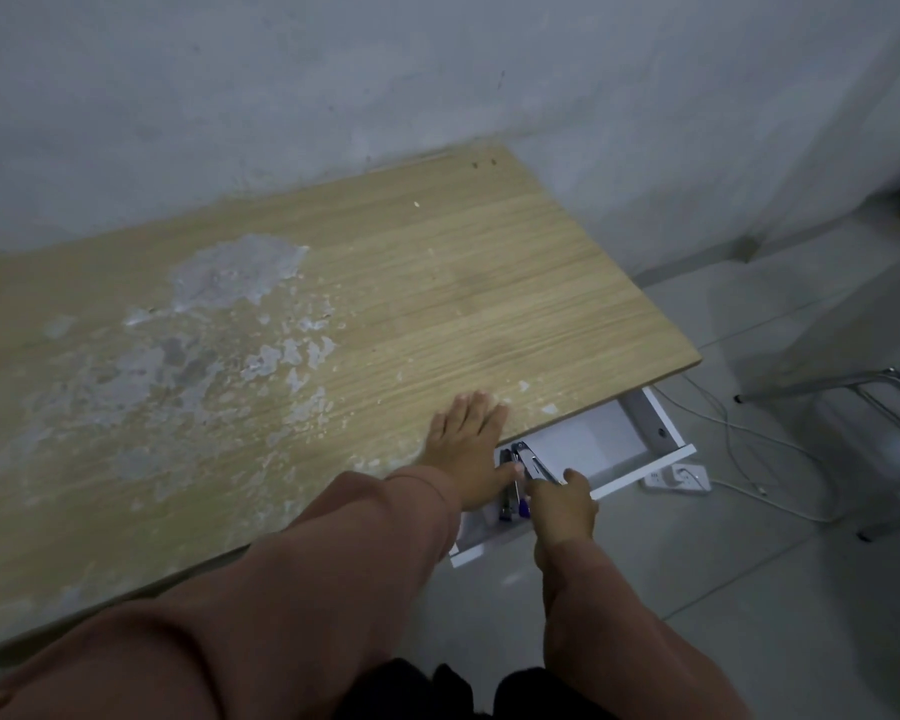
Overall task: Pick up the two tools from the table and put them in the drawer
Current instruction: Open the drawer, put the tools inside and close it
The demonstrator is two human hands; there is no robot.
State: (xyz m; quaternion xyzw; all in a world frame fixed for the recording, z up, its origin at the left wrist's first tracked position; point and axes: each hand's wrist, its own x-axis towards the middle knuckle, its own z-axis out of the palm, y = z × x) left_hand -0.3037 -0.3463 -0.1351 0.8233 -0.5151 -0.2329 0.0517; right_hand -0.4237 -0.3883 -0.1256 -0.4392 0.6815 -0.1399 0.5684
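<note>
Inside white drawer [666,462], two tools [520,472].

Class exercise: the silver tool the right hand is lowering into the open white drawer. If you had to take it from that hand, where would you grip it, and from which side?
Probably grip the silver tool by its free front end, which points toward the table. The right hand covers its rear end, and the left hand lies flat on the table edge beside it. So come from above, over the open drawer, on its empty right side.
</note>
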